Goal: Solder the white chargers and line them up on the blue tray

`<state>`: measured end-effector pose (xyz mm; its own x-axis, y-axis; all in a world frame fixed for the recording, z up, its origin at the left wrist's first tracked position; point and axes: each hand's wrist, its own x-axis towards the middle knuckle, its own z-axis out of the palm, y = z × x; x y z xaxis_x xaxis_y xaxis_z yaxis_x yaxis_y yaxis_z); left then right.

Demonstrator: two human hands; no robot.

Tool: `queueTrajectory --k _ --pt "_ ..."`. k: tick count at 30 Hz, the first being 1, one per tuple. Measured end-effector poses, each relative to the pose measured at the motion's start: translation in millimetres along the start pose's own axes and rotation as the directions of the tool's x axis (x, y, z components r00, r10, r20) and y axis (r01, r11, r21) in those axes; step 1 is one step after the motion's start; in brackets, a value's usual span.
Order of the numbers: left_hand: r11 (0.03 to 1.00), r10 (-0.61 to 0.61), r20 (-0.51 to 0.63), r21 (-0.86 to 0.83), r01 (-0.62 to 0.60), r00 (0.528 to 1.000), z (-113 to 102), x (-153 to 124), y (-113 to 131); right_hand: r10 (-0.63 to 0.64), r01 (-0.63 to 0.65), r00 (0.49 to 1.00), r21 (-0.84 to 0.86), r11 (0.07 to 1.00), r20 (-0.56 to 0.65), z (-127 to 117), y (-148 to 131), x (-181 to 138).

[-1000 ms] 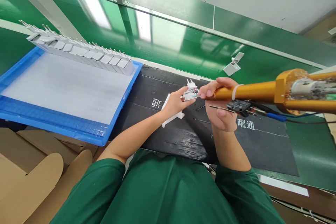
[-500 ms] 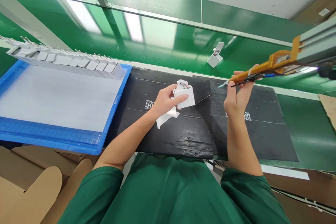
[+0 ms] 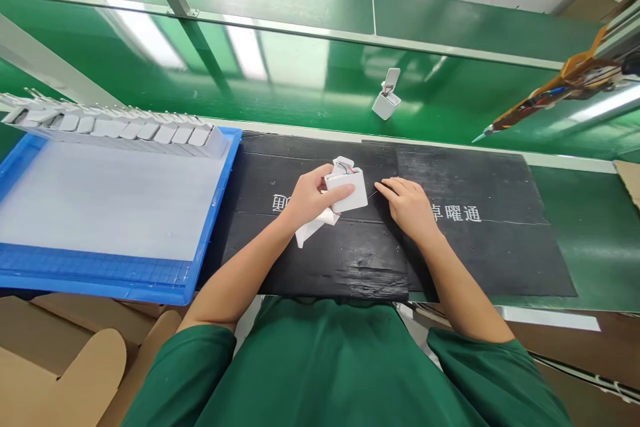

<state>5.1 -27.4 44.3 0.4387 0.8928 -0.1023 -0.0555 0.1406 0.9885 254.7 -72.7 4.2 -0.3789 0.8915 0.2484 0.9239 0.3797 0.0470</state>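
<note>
My left hand [image 3: 313, 197] is closed around a small white plastic box [image 3: 350, 191], thumb across its front face. The box's top is open, with a white flap tilted up and thin red and dark wires showing inside. Beneath that hand a crumpled piece of white paper [image 3: 313, 227] lies on the black mat. My right hand [image 3: 409, 208] rests low over the mat, just right of the box. Its fingertips are pinched at thin dark tweezers [image 3: 373, 195], which the fingers mostly hide.
At the left, a blue tray [image 3: 213, 207] holds a row of white boxes [image 3: 145, 130]. Another open white box [image 3: 387, 105] stands on the green surface behind the mat [image 3: 345, 267]. An orange pen-shaped tool [image 3: 540, 97] with a pale tip hangs at the upper right.
My right hand has let go of the orange tool and come left and down to the tweezers. The tool has swung up and right. My left hand still holds the white box.
</note>
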Motion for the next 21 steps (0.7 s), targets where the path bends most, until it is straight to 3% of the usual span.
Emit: queueTrajectory --k 3,6,9,11,12,15,21 --pt "1.0 -0.009 0.002 0.016 0.009 1.0 0 0 0 -0.004 0.004 0.999 -0.008 1.0 0.036 2 6 4" --pt "0.996 0.012 -0.009 0.086 -0.011 1.0 -1 1 -1 0.073 -0.057 0.987 0.111 0.992 -0.141 -10 8 11" --pt "0.962 0.084 -0.045 0.264 -0.069 0.995 -1 0 -1 0.266 -0.065 0.866 0.433 0.899 -0.423 -31 -5 18" --pt "0.931 0.118 -0.045 0.354 -0.095 0.992 1 -2 1 0.362 0.049 0.782 0.63 0.775 -0.507 -46 -21 24" --pt "0.921 0.125 -0.035 0.376 -0.103 0.992 2 -3 1 0.377 0.111 0.763 0.681 0.724 -0.525 -52 -29 26" --pt "0.904 0.142 0.004 0.407 -0.131 0.99 6 -6 4 0.32 0.21 0.767 0.688 0.695 -0.557 -61 -50 33" --pt "0.874 0.182 0.02 0.455 -0.171 0.983 10 -9 8 0.153 0.239 0.768 0.499 0.833 -0.622 -52 -60 36"
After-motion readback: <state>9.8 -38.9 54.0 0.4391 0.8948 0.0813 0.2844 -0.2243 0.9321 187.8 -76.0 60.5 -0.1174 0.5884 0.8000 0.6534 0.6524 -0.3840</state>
